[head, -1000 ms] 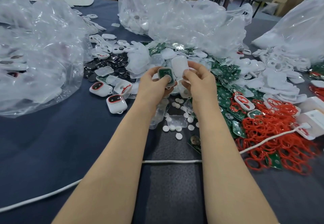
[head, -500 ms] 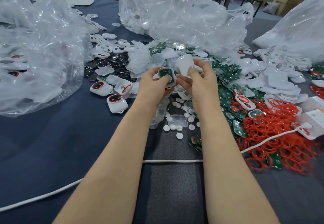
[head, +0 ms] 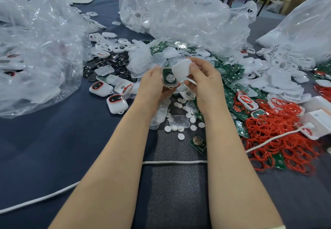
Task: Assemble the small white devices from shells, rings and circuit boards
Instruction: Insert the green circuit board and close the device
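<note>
Two halves of one device are in hand. The left hand (head: 152, 85) grips a shell half (head: 169, 78) by its edges, fingers curled behind it. A green circuit board with a round metal battery clip is seated inside, facing up. The right hand (head: 206, 80) pinches a plain white cover (head: 180, 68) between thumb and fingers. The cover is tilted, and its edge overlaps the filled half's upper right corner. Both pieces are held above the table (head: 44, 148), in front of the parts heap.

I judge this the closing step. Next, the cover needs squaring over the half, then even pressure all round.

Two closed devices (head: 116, 102) with dark, red-rimmed faces lie left of the left hand. One open shell (head: 123, 88) holding a red ring lies beside them. Roughly a dozen white discs (head: 180, 136) lie scattered below the hands, with one loose board (head: 198, 141) by the right forearm. The red rings (head: 279, 130) and green boards (head: 231, 74) lie in heaps too tangled to count. Three clear plastic bags (head: 39, 49) stand behind, and one white cord (head: 173, 162) crosses the table.
</note>
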Demonstrator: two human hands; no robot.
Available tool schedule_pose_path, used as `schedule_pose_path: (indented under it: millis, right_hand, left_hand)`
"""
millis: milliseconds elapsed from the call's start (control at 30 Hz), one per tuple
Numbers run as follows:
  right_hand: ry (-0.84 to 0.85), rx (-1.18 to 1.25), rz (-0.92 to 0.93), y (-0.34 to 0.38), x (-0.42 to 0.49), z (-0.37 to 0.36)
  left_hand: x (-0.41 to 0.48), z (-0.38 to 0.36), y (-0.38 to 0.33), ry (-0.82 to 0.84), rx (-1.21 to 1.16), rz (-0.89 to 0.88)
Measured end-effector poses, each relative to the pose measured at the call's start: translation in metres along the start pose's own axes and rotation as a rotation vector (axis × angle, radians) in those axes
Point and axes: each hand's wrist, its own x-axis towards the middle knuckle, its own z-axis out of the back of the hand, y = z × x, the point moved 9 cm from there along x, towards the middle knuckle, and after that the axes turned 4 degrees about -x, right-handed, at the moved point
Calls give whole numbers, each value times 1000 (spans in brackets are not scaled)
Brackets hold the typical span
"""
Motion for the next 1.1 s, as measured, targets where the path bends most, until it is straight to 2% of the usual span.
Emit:
schedule_pose_path:
  millis: [267,667,867,1100]
  right_hand:
    - [45,-418,171,15,-1,-11]
    - [71,-552,184,11,1,-12]
    - [96,-627,194,8,1,-16]
    - [50,-650,231,11,-2,-15]
  left_hand:
    - [-6,-8,1,83,71,11]
    - [-7,-12,4,121,184,19]
    - [-11,-16,1,193,258,-41]
    - [-14,-20,-1,250,252,-90]
